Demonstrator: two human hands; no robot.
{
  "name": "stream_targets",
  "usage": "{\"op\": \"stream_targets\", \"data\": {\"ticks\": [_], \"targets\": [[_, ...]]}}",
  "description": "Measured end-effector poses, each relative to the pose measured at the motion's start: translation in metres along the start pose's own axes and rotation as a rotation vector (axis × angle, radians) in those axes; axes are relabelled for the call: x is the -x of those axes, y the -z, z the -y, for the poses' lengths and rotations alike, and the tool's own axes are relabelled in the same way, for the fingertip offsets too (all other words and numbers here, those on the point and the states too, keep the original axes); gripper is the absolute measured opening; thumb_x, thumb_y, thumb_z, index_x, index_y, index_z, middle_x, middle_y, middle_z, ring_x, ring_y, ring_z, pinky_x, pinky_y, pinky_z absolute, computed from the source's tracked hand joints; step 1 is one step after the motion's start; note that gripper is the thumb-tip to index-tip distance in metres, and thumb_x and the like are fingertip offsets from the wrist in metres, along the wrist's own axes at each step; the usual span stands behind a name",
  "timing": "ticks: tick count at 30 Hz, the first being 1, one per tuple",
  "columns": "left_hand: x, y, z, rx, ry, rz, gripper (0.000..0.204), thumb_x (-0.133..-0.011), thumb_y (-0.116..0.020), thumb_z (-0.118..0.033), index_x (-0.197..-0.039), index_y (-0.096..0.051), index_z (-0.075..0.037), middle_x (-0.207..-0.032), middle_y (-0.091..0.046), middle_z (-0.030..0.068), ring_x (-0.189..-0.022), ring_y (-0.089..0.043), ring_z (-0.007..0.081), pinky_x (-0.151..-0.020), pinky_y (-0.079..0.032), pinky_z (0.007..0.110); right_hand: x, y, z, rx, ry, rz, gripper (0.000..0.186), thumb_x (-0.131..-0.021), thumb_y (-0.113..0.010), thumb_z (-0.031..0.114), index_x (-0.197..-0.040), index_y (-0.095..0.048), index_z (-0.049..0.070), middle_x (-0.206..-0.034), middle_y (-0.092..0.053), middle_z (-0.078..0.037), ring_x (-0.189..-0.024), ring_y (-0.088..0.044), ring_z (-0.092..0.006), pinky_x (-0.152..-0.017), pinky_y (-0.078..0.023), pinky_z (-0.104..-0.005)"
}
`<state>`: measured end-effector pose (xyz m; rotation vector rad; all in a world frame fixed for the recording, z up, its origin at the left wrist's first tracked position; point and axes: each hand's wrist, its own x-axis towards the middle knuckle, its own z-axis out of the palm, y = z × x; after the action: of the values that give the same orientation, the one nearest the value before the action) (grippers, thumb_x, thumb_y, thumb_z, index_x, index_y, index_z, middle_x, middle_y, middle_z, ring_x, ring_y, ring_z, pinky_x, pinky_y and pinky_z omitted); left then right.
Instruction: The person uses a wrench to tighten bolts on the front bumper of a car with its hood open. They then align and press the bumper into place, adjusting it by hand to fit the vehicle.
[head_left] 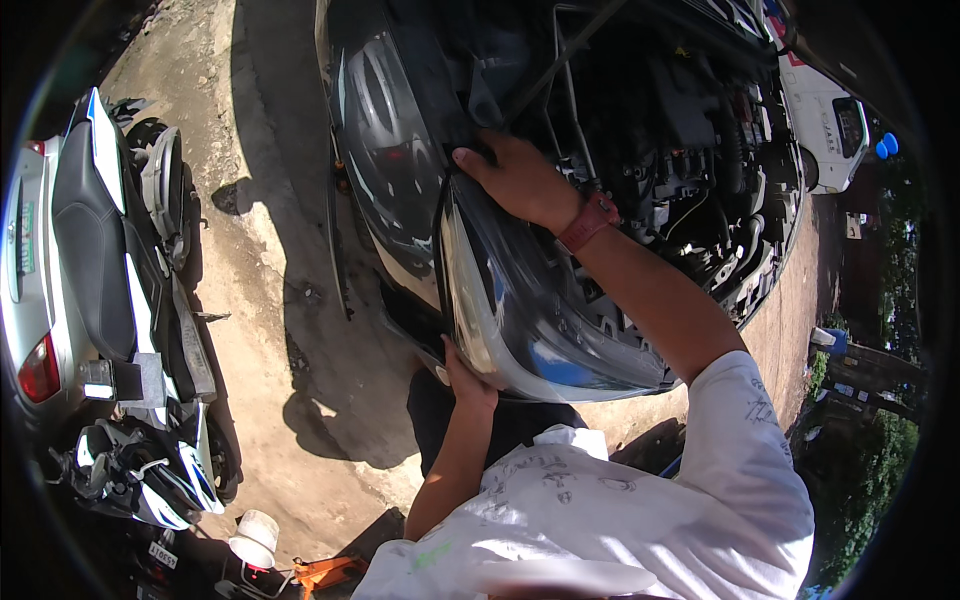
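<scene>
- I see the headlight (540,325) beside the dark fender (385,140), between my two hands;
- my right hand (525,185) lies at the headlight's upper end, fingers partly shadowed;
- my left hand (470,380) touches its lower edge;
- I cannot tell whether either hand's fingers grip

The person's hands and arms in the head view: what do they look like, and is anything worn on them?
The left hand and right hand are both ungloved. A dark reddish wristband circles the right one's wrist. The right sleeve is short and white, with dark scribble-like markings.
</scene>
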<state>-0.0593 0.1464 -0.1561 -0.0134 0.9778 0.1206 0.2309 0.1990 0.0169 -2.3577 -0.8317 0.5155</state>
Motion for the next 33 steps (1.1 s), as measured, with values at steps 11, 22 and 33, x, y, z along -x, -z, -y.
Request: {"op": "stream_targets", "data": {"ticks": [11, 22, 33], "targets": [[0.002, 0.0, 0.002, -0.026, -0.012, 0.006, 0.065, -0.113, -0.036, -0.058, -0.159, -0.046, -0.013, -0.154, -0.055, 0.0111, -0.143, -0.053, 0.032, -0.121, -0.042, 0.047, -0.006, 0.003, 0.012, 0.024, -0.066, 0.064, 0.082, -0.094, -0.067, 0.069, -0.124, -0.071, -0.008, -0.111, -0.076, -0.029, -0.108, -0.073, -0.0449, -0.097, -0.057, -0.0479], [0.013, -0.011, -0.004, -0.013, 0.053, -0.034, 0.069, -0.114, -0.034, -0.06, -0.16, -0.045, -0.009, -0.161, -0.052, 0.0104, -0.147, -0.05, 0.0305, -0.123, -0.036, 0.046, -0.01, -0.005, 0.026, 0.296, -0.034, -0.035, 0.081, -0.083, -0.073, 0.072, -0.106, -0.076, -0.005, -0.1, -0.077, -0.026, -0.098, -0.076, -0.0433, -0.09, -0.06, -0.0481], [0.001, 0.003, 0.003, -0.04, 0.006, -0.018, 0.067, -0.111, -0.039, -0.062, -0.16, -0.045, -0.016, -0.153, -0.055, 0.0081, -0.141, -0.052, 0.0298, -0.12, -0.04, 0.046, -0.012, -0.009, 0.016, 0.306, -0.043, -0.018, 0.086, -0.081, -0.07, 0.078, -0.091, -0.076, -0.008, -0.085, -0.076, -0.025, -0.087, -0.077, -0.0405, -0.081, -0.061, -0.0475]]}}
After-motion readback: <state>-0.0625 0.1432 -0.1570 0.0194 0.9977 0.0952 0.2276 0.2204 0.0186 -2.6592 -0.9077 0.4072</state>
